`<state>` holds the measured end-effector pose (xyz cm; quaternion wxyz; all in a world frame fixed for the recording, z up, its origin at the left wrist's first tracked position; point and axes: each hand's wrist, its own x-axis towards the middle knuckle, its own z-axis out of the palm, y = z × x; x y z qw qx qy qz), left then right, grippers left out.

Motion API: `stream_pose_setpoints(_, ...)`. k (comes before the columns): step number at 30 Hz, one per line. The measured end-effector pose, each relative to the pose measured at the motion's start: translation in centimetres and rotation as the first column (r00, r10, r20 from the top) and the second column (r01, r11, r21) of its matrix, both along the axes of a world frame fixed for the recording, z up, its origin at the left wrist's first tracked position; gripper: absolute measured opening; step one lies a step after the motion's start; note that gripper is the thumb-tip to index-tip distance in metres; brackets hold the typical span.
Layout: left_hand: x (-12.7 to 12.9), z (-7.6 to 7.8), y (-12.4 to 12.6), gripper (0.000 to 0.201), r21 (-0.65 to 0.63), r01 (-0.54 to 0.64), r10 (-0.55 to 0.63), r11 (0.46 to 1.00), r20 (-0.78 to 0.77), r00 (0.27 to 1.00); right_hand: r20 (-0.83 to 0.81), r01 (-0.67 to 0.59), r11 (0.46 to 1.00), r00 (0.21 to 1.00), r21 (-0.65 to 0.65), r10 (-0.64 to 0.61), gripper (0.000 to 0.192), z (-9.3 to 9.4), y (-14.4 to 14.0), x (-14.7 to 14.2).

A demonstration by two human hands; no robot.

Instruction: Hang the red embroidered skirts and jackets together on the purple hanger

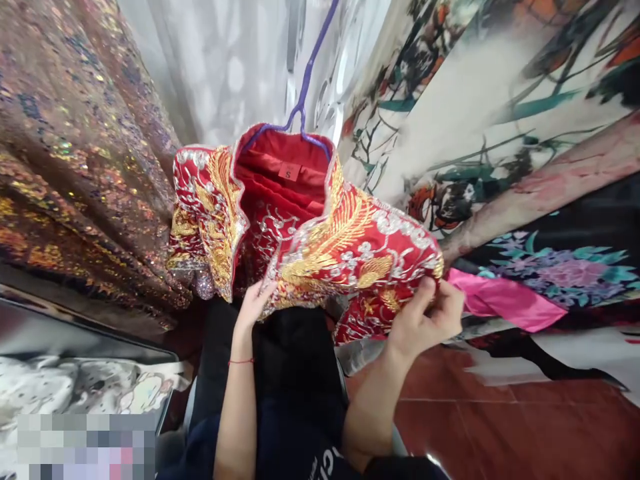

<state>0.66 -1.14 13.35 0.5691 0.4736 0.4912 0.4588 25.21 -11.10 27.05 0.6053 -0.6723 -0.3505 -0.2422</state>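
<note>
A red jacket [370,250] with gold and silver embroidery hangs from a purple hanger [303,93] right in front of me. Its stand-up collar gapes, showing a red lining and a small label [289,172] marked S. My left hand [257,303], with a thin red string at the wrist, is closed on the lower front edge. Over on the right, my right hand [430,313] pinches the outer end of the sleeve. The hanger's top runs out of view.
Sequinned gold fabric [85,153] drapes at the left, white sheer cloth [215,67] behind. Printed floral fabric [450,120] and a pink satin piece [505,300] hang at the right above a reddish tiled floor [450,420]. Light printed cloth [75,387] lies lower left.
</note>
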Motion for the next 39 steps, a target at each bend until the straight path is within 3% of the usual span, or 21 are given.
stream_pose_setpoints(4,-0.2,-0.9,1.5,0.033,0.022,-0.194,0.195,0.981,-0.015,0.981,-0.011,0.053,0.998,0.999,0.044,-0.052,0.035,0.9,0.0,0.7)
stream_pose_setpoints(9,1.7,-5.1,2.0,0.027,-0.07,-0.342,0.34,0.937,-0.043,0.939,-0.077,-0.153,0.967,0.987,-0.202,0.14,0.037,-1.7,-0.1,0.7)
stream_pose_setpoints(12,2.7,-7.9,1.3,0.024,-0.183,-0.296,0.301,0.937,-0.001,0.953,-0.101,-0.222,0.947,0.974,-0.233,0.203,0.034,-2.6,-1.1,-0.2)
stream_pose_setpoints(15,3.1,-10.5,0.0,0.034,-0.324,-0.224,0.257,0.919,0.061,0.965,-0.041,-0.231,0.953,0.973,-0.197,0.227,0.051,-2.4,-1.7,-1.1)
stream_pose_setpoints(18,3.5,-12.6,-1.3,0.045,-0.441,-0.126,0.213,0.888,0.152,0.965,0.104,-0.26,0.945,0.953,-0.197,0.284,0.068,-1.2,-1.2,-1.2)
stream_pose_setpoints(21,4.4,-13.9,-2.0,0.047,-0.457,-0.036,0.185,0.889,0.284,0.941,0.28,-0.293,0.934,0.897,-0.204,0.342,0.066,0.9,0.4,-1.1)
stream_pose_setpoints(26,5.6,-14.4,-1.5,0.047,-0.413,-0.065,0.255,0.908,0.422,0.87,0.349,-0.252,0.912,0.864,-0.324,0.363,0.045,5.0,4.0,-0.8)
stream_pose_setpoints(29,4.8,-13.6,-0.5,0.042,-0.383,-0.2,0.366,0.902,0.428,0.827,0.361,-0.217,0.906,0.864,-0.363,0.352,0.036,6.9,4.9,-0.2)
stream_pose_setpoints(31,3.4,-12.7,0.4,0.038,-0.36,-0.313,0.452,0.879,0.416,0.79,0.374,-0.214,0.93,0.87,-0.298,0.32,0.034,7.6,4.9,0.3)
stream_pose_setpoints(35,0.4,-11.1,2.6,0.034,-0.347,-0.485,0.592,0.803,0.358,0.722,0.356,-0.216,0.967,0.9,-0.134,0.25,0.031,6.9,5.3,1.1)
stream_pose_setpoints(39,-0.4,-11.0,3.5,0.031,-0.396,-0.552,0.666,0.734,0.264,0.698,0.321,-0.268,0.949,0.896,-0.164,0.308,0.033,4.4,6.8,0.7)
